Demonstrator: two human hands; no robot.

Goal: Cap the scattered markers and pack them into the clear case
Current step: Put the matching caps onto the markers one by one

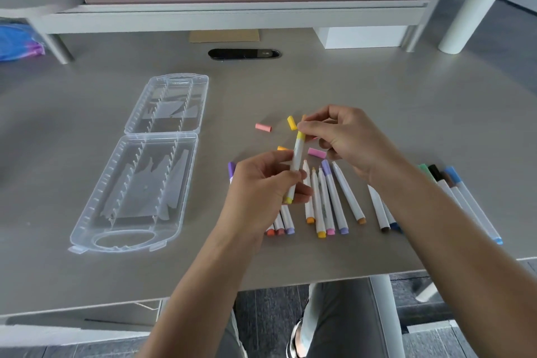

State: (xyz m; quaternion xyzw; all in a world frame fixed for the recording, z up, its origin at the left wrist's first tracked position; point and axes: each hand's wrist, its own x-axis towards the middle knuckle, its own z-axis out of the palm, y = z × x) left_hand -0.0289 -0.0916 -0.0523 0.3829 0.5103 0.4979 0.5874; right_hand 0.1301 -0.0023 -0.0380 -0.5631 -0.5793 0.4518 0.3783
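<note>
Open clear case point(136, 160) (left), loose caps point(263, 127)

The case point(136, 183) is showing as clear, glossy plastic with moulded ribs. The desk point(363, 90) is looking smooth and matt grey, catching soft glare. The markers point(328, 197) are showing smooth white plastic barrels with coloured plastic caps point(263, 127).

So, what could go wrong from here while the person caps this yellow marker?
1. The right hand presses the cap onto the yellow marker, which the left hand holds in the air; if the cap is not seated fully, it may come loose later.
2. Loose caps, such as the pink cap, lie apart from the uncapped markers, so colours could be mismatched.
3. The clear case lies open and empty near the table edge; a push could tip it off.
</note>
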